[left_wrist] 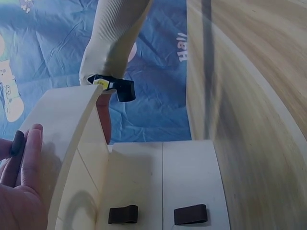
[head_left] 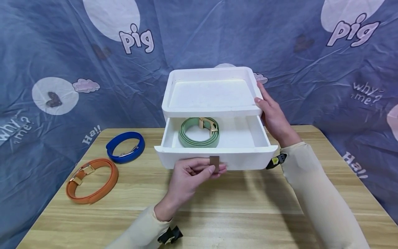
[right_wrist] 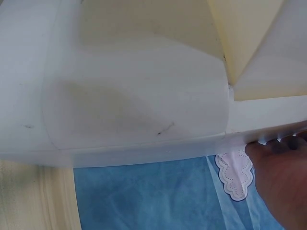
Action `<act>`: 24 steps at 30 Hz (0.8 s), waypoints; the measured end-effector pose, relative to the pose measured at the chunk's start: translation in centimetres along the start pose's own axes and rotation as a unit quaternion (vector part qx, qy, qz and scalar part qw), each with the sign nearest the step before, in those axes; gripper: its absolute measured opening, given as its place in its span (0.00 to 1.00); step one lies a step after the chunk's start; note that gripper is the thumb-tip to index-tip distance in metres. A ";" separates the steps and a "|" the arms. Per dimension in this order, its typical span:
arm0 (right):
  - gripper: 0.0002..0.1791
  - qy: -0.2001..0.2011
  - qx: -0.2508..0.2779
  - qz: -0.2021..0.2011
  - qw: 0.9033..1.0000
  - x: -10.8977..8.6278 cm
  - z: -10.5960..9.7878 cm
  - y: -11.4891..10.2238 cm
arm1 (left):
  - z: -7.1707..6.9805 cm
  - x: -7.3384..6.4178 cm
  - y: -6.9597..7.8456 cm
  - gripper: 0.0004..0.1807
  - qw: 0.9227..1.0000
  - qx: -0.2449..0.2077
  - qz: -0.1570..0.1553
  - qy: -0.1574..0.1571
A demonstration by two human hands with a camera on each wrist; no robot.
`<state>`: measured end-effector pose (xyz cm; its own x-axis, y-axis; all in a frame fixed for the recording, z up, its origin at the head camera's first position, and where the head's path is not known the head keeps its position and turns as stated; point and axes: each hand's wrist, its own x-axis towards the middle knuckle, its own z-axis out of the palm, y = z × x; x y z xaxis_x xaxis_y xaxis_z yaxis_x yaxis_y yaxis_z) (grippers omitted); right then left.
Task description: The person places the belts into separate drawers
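A white drawer cabinet [head_left: 212,112] stands on the table with its top drawer [head_left: 248,159] pulled out. My left hand [head_left: 186,178] pinches the brown pull tab [head_left: 214,164] on that drawer's front, thumb on the near side and fingers behind. My right hand [head_left: 275,116] holds the cabinet's upper right side, thumb over the rim; the right wrist view shows its fingers [right_wrist: 276,148] along the edge. Inside the drawer, at its left, lies a coiled green belt [head_left: 199,142] with a gold buckle.
Left of the cabinet lie a coiled blue belt [head_left: 125,157] and, closer to me, a coiled orange belt [head_left: 93,197] on the wooden table [head_left: 248,221]. Two lower drawers with brown tabs [left_wrist: 190,214] are closed. A blue printed cloth [head_left: 199,34] hangs behind.
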<state>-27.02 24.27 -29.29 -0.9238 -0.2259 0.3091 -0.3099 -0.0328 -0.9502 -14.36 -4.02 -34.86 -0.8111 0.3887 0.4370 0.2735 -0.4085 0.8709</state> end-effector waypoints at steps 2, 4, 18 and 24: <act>0.35 0.000 0.001 -0.001 1.000 0.0 0.0 0.0 | 0.0 0.1 -0.1 0.10 1.000 0.003 0.002 0.000; 0.35 -0.001 0.002 -0.002 1.000 0.0 0.0 0.0 | -0.1 0.1 -0.1 0.10 1.000 0.004 0.003 0.000; 0.34 -0.005 -0.002 -0.005 1.000 -0.1 0.0 -0.1 | -0.3 0.6 -0.5 0.10 1.000 0.014 0.016 -0.005; 0.34 -0.005 -0.003 -0.001 1.000 -0.1 0.0 -0.1 | -0.4 0.8 -0.5 0.10 1.000 0.005 0.017 -0.006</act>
<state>-26.87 24.31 -29.20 -0.9205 -0.2361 0.3113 -0.3140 -0.0268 -0.9490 -15.35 -3.86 -35.03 -0.7952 0.3838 0.4694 0.3069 -0.4129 0.8575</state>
